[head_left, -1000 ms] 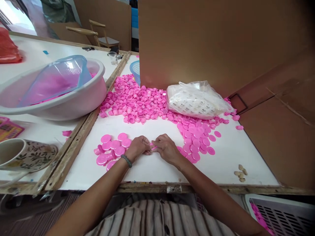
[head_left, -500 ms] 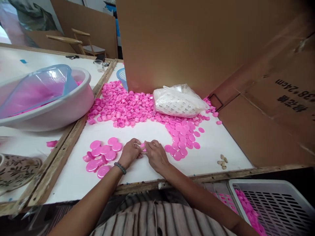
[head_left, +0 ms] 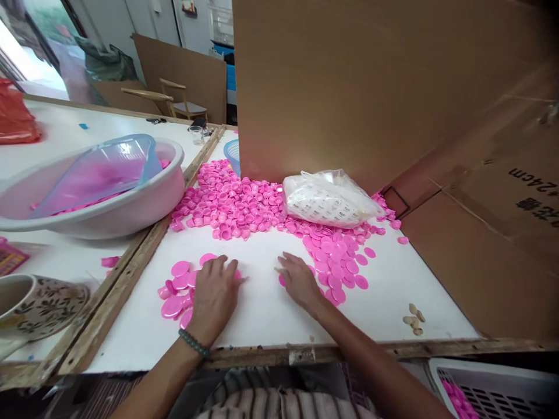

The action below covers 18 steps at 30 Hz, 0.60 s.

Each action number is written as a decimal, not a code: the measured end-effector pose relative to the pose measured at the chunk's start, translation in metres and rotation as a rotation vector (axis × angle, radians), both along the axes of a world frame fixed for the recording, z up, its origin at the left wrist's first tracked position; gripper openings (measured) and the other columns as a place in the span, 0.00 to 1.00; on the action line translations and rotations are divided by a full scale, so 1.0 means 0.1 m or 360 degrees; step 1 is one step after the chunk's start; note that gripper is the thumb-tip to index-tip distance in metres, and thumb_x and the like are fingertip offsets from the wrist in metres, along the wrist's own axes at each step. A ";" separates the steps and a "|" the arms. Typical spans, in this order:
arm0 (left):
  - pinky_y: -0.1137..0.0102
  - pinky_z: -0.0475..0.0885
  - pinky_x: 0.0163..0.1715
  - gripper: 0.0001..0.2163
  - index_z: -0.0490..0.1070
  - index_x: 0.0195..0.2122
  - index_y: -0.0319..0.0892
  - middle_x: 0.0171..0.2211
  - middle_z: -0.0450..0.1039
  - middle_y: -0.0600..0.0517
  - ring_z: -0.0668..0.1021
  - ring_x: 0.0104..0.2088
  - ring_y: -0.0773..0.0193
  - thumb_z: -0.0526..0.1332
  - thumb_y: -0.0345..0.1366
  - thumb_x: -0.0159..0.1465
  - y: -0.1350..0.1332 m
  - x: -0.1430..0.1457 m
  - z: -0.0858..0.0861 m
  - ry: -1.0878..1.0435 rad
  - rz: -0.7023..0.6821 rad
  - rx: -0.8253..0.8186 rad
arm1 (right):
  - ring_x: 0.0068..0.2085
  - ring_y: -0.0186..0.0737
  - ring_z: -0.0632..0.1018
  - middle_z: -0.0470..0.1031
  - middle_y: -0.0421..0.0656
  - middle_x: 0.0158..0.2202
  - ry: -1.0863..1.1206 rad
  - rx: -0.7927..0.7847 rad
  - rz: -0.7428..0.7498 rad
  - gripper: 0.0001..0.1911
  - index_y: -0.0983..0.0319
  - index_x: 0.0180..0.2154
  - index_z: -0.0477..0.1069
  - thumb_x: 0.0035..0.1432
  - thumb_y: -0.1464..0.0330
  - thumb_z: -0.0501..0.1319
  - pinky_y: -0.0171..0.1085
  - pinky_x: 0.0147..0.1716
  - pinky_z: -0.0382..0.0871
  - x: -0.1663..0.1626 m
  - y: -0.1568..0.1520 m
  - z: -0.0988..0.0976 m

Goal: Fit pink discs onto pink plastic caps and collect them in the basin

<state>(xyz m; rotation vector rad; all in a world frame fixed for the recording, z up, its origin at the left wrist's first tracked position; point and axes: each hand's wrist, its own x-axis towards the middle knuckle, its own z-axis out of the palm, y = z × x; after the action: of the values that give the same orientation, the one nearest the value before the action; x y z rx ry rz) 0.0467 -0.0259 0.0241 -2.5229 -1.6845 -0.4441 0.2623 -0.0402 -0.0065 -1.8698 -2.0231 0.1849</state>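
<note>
My left hand [head_left: 215,294] has its fingers spread over a loose group of pink plastic discs [head_left: 172,306] and small cup-shaped pieces at the left. A pink piece [head_left: 237,274] shows beside its fingers, and the hand hides part of the group. With fingers apart, my right hand [head_left: 300,283] is at the left edge of a spread of flat pink discs [head_left: 334,265]. One disc [head_left: 282,280] shows by its fingertips; whether they touch it I cannot tell. Behind both lies a wide heap of small pink cups [head_left: 236,201].
A clear plastic bag of white packets [head_left: 329,201] lies on the heap before a cardboard panel [head_left: 323,87]. Peanuts [head_left: 414,320] lie at the right. Past a wooden strip [head_left: 126,273] are a basin [head_left: 170,192] and a floral mug [head_left: 52,305]. A crate [head_left: 493,378] stands below right.
My hands were together around a small pink piece and have parted. The left moved left over the disc group, the right moved right to the flat discs. The camera view also shifted.
</note>
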 end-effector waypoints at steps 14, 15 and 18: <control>0.65 0.64 0.41 0.13 0.66 0.41 0.39 0.38 0.70 0.47 0.67 0.41 0.57 0.61 0.37 0.56 0.07 0.55 -0.10 -0.0497 -0.0450 -0.0426 | 0.37 0.38 0.68 0.69 0.45 0.33 0.0012 -0.0017 -0.0209 0.10 0.64 0.23 0.69 0.55 0.69 0.57 0.35 0.34 0.61 0.12 1.18 0.05; 0.65 0.65 0.40 0.14 0.66 0.41 0.39 0.37 0.70 0.48 0.67 0.41 0.57 0.62 0.37 0.55 0.07 0.64 -0.14 -0.0513 -0.0518 -0.0491 | 0.37 0.38 0.67 0.69 0.44 0.32 0.0011 -0.0012 -0.0128 0.10 0.64 0.23 0.68 0.55 0.69 0.57 0.35 0.34 0.61 0.13 1.09 0.04; 0.65 0.65 0.39 0.14 0.66 0.40 0.40 0.36 0.70 0.49 0.68 0.40 0.57 0.64 0.35 0.53 0.10 0.82 -0.25 -0.0561 -0.0557 -0.0613 | 0.34 0.37 0.66 0.68 0.42 0.28 0.0049 0.0062 0.0150 0.12 0.63 0.22 0.66 0.57 0.69 0.56 0.35 0.32 0.60 0.22 0.71 0.04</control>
<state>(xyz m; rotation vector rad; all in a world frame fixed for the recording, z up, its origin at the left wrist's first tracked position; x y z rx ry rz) 0.1291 -0.0161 -0.0013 -3.2073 -1.5482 -0.6821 0.2847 0.0309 -0.0023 -1.7390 -2.0807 0.1967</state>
